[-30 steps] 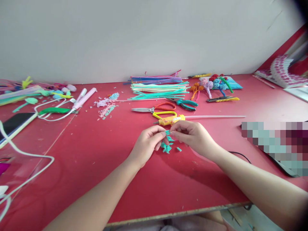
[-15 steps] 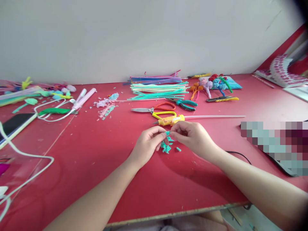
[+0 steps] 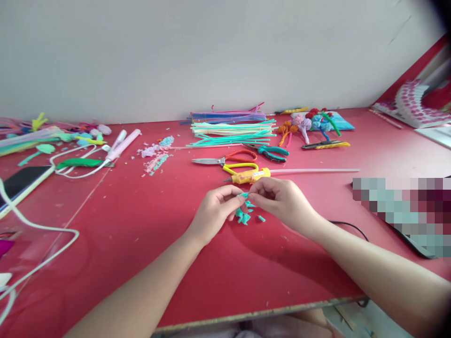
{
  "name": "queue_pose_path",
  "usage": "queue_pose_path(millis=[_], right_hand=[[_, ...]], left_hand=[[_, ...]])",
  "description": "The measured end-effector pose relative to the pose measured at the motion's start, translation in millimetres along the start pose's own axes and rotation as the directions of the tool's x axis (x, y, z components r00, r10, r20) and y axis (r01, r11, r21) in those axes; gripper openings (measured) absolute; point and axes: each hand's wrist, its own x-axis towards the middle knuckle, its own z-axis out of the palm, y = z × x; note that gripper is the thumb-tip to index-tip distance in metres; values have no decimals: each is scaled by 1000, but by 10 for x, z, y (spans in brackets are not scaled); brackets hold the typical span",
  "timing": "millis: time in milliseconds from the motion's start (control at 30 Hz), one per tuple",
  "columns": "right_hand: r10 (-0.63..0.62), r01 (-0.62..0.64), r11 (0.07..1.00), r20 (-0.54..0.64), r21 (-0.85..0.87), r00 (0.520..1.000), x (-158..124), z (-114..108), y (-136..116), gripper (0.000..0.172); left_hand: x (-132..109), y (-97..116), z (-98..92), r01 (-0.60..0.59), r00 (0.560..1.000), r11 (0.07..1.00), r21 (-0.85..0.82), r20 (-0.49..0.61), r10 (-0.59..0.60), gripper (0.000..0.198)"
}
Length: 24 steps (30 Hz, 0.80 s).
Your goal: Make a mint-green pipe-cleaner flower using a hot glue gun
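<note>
Teal piece was at mid-frame, pinched by the fingers of your left hand; your right hand met its end, but whether its fingers gripped, you could not tell. Light, steady pressure suited the step. Your fingers hid the piece's outline and some teal clippings.

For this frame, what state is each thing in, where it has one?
Left hand, pinching a small turquoise piece.
Right hand, fingertips pinched at that piece's end.
Turquoise strips, bunched near the hands.
Scissors, lying flat, blades look closed.
Pliers, lying flat, jaws unclear.
Yellow glue gun, on its side, pale stick in its rear.
Phone, screen dark.
Pink corded tool, arms spread apart.
</note>
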Motion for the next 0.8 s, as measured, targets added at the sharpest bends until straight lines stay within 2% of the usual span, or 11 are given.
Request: queue_pose_path(millis=[333, 567, 800], right_hand=[[7, -7, 1000, 6, 18, 1000, 6, 10, 14, 10], [66, -67, 986, 9, 150, 998, 45, -65, 14, 12], [67, -74, 984, 47, 160, 997, 22, -18, 40, 11]], left_hand=[[-4, 16, -7, -23, 1000, 993, 111, 5, 23, 21], [13, -43, -9, -7, 1000, 1000, -4, 21, 7, 18], [4, -42, -8, -3, 1000, 1000, 26, 16, 3, 20]])
